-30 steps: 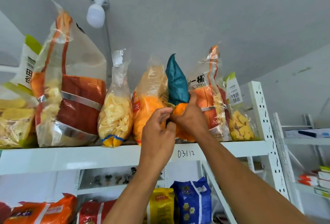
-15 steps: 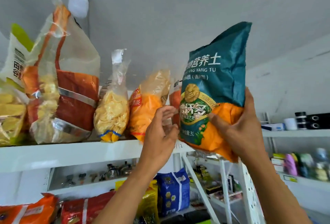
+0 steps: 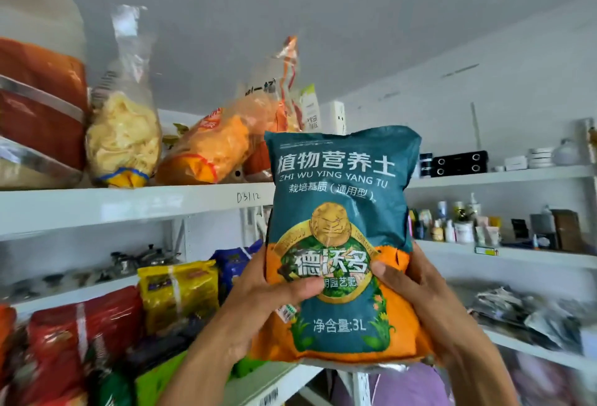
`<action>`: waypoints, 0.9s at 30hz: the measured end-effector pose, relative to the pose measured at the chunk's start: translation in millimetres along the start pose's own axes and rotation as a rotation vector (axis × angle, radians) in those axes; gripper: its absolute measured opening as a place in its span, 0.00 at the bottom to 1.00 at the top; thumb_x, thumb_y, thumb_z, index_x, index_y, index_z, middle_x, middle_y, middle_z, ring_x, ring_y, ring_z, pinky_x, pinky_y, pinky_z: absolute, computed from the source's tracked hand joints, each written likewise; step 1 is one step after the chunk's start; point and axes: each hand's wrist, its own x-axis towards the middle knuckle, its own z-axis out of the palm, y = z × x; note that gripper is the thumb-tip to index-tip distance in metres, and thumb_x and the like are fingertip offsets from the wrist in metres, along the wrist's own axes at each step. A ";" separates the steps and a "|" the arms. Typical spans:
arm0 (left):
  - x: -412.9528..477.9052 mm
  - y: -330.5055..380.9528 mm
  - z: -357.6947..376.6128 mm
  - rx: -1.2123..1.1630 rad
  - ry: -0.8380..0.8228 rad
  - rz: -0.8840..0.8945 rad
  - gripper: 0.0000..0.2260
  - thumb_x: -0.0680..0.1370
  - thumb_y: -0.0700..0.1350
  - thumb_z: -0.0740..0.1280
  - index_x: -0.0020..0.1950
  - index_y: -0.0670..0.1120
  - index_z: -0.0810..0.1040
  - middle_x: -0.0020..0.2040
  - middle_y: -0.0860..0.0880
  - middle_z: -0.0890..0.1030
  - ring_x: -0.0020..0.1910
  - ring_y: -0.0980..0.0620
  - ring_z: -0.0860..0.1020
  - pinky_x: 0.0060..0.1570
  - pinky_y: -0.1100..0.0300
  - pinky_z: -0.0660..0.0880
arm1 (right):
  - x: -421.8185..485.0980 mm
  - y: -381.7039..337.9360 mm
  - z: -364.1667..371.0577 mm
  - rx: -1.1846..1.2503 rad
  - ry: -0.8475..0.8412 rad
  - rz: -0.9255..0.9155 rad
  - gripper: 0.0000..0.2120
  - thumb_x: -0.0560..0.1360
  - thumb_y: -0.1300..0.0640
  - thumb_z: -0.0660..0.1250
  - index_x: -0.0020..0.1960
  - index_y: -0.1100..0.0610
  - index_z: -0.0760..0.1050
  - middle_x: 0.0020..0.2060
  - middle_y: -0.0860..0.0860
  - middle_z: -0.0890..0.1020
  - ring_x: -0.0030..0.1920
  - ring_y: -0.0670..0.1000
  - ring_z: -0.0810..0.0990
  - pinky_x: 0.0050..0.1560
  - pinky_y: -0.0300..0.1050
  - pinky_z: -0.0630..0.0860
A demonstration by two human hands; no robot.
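Both grips are holding the teal-and-orange soil bag (image 3: 339, 198) upright between them, label facing the camera. The left grip (image 3: 268, 299) is curling round its lower left edge, thumb pressing across the front. The right grip (image 3: 416, 289) is clamping the lower right edge, thumb on the label. Up and left of the left grip, a clear chip bag (image 3: 122, 143) is standing on the top shelf (image 3: 129, 205).
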 end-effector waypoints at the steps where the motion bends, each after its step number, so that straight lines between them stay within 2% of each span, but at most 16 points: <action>1: -5.3 -3.6 2.7 -0.016 0.055 0.021 0.37 0.58 0.44 0.84 0.65 0.51 0.76 0.55 0.50 0.87 0.54 0.51 0.86 0.51 0.55 0.82 | 0.8 -7.6 3.0 -0.112 0.002 -0.030 0.28 0.72 0.50 0.78 0.67 0.31 0.75 0.62 0.48 0.84 0.58 0.55 0.86 0.59 0.59 0.82; 2: -9.2 -4.5 4.9 -0.013 0.111 0.050 0.36 0.59 0.43 0.83 0.65 0.52 0.75 0.54 0.51 0.87 0.54 0.52 0.86 0.51 0.55 0.82 | 1.7 -15.2 7.3 -0.264 0.028 -0.077 0.27 0.72 0.46 0.75 0.64 0.24 0.71 0.62 0.43 0.83 0.58 0.48 0.85 0.60 0.55 0.82; 4: -12.9 -2.1 9.6 0.069 0.214 0.141 0.37 0.61 0.46 0.84 0.67 0.56 0.74 0.56 0.54 0.87 0.56 0.53 0.85 0.55 0.50 0.81 | -0.4 -25.2 18.8 -0.542 0.088 -0.176 0.30 0.73 0.39 0.70 0.69 0.22 0.61 0.67 0.34 0.76 0.63 0.38 0.79 0.66 0.48 0.77; 7: -13.2 0.1 18.7 0.275 0.368 0.275 0.40 0.64 0.52 0.84 0.71 0.64 0.69 0.59 0.59 0.84 0.57 0.56 0.83 0.57 0.50 0.81 | -16.3 -20.2 53.9 -0.712 0.048 -0.235 0.37 0.71 0.29 0.64 0.77 0.25 0.54 0.79 0.35 0.62 0.78 0.38 0.60 0.77 0.50 0.65; 9: -13.7 1.7 24.0 0.385 0.426 0.309 0.41 0.65 0.55 0.82 0.73 0.67 0.66 0.60 0.59 0.83 0.58 0.53 0.83 0.57 0.46 0.81 | -20.0 -8.1 74.4 -0.769 0.038 -0.278 0.44 0.68 0.24 0.62 0.79 0.26 0.45 0.82 0.38 0.53 0.81 0.38 0.50 0.81 0.51 0.59; 11: -18.3 3.7 28.7 0.434 0.355 0.350 0.37 0.69 0.55 0.77 0.75 0.66 0.65 0.62 0.59 0.83 0.60 0.52 0.83 0.59 0.47 0.81 | -14.9 -0.8 85.5 -0.711 0.085 -0.332 0.52 0.65 0.21 0.67 0.79 0.28 0.41 0.83 0.40 0.54 0.82 0.42 0.52 0.80 0.54 0.61; 13: -30.0 9.6 29.9 0.481 0.190 0.371 0.35 0.73 0.45 0.74 0.76 0.65 0.65 0.64 0.61 0.82 0.64 0.55 0.81 0.62 0.56 0.79 | -10.6 -1.1 88.0 -0.594 0.161 -0.329 0.61 0.55 0.21 0.74 0.81 0.32 0.47 0.79 0.42 0.64 0.78 0.45 0.65 0.74 0.55 0.70; 14: -34.9 14.1 28.0 0.480 0.083 0.384 0.37 0.74 0.40 0.74 0.78 0.63 0.65 0.68 0.62 0.79 0.68 0.57 0.78 0.65 0.59 0.77 | -9.3 -3.2 86.9 -0.507 0.191 -0.321 0.61 0.53 0.25 0.79 0.80 0.34 0.54 0.74 0.44 0.72 0.73 0.46 0.73 0.69 0.54 0.76; 16: -42.0 22.0 18.1 0.451 -0.091 0.391 0.38 0.76 0.38 0.75 0.80 0.61 0.62 0.74 0.64 0.73 0.74 0.59 0.71 0.69 0.62 0.72 | -8.2 -7.0 84.6 -0.291 0.220 -0.309 0.46 0.56 0.37 0.86 0.70 0.37 0.70 0.59 0.45 0.84 0.58 0.47 0.84 0.55 0.51 0.84; 17: -42.6 24.3 11.1 0.422 -0.155 0.384 0.36 0.78 0.40 0.75 0.80 0.59 0.63 0.77 0.62 0.70 0.76 0.57 0.69 0.71 0.60 0.70 | -8.2 -8.3 83.5 -0.211 0.227 -0.305 0.37 0.59 0.43 0.86 0.64 0.39 0.74 0.54 0.46 0.86 0.52 0.47 0.86 0.52 0.53 0.85; 19: -41.7 26.1 -1.3 0.312 -0.208 0.336 0.31 0.79 0.40 0.72 0.80 0.55 0.66 0.79 0.58 0.68 0.78 0.55 0.67 0.72 0.56 0.71 | -9.2 -10.6 81.9 -0.146 0.285 -0.297 0.23 0.63 0.45 0.81 0.57 0.39 0.79 0.48 0.45 0.88 0.47 0.48 0.87 0.50 0.58 0.84; 21: -35.4 24.9 -5.3 0.262 -0.126 0.333 0.30 0.79 0.41 0.71 0.79 0.57 0.67 0.79 0.58 0.68 0.78 0.57 0.66 0.73 0.53 0.71 | -8.5 -10.4 79.7 -0.045 0.324 -0.255 0.17 0.67 0.47 0.80 0.53 0.41 0.80 0.45 0.45 0.88 0.46 0.50 0.88 0.48 0.57 0.83; 23: -27.2 22.3 -5.8 0.282 -0.013 0.346 0.35 0.78 0.48 0.74 0.79 0.67 0.61 0.78 0.66 0.66 0.76 0.63 0.66 0.71 0.55 0.71 | -7.4 -13.8 79.1 0.119 0.290 -0.180 0.13 0.69 0.52 0.78 0.52 0.43 0.81 0.45 0.47 0.88 0.45 0.53 0.88 0.47 0.56 0.83; 25: -20.1 22.6 -9.7 0.183 0.082 0.248 0.39 0.73 0.56 0.76 0.77 0.73 0.57 0.69 0.71 0.74 0.69 0.66 0.74 0.63 0.61 0.77 | -5.3 -17.6 77.2 0.213 0.221 -0.097 0.15 0.67 0.52 0.77 0.53 0.45 0.82 0.46 0.51 0.89 0.45 0.56 0.89 0.49 0.60 0.83; 27: -16.2 20.8 -20.3 0.078 0.100 0.120 0.42 0.65 0.64 0.78 0.76 0.69 0.63 0.63 0.63 0.82 0.62 0.58 0.82 0.58 0.56 0.80 | -4.1 -22.3 77.3 0.262 0.133 -0.014 0.18 0.66 0.53 0.76 0.56 0.49 0.81 0.47 0.56 0.89 0.46 0.60 0.88 0.51 0.64 0.83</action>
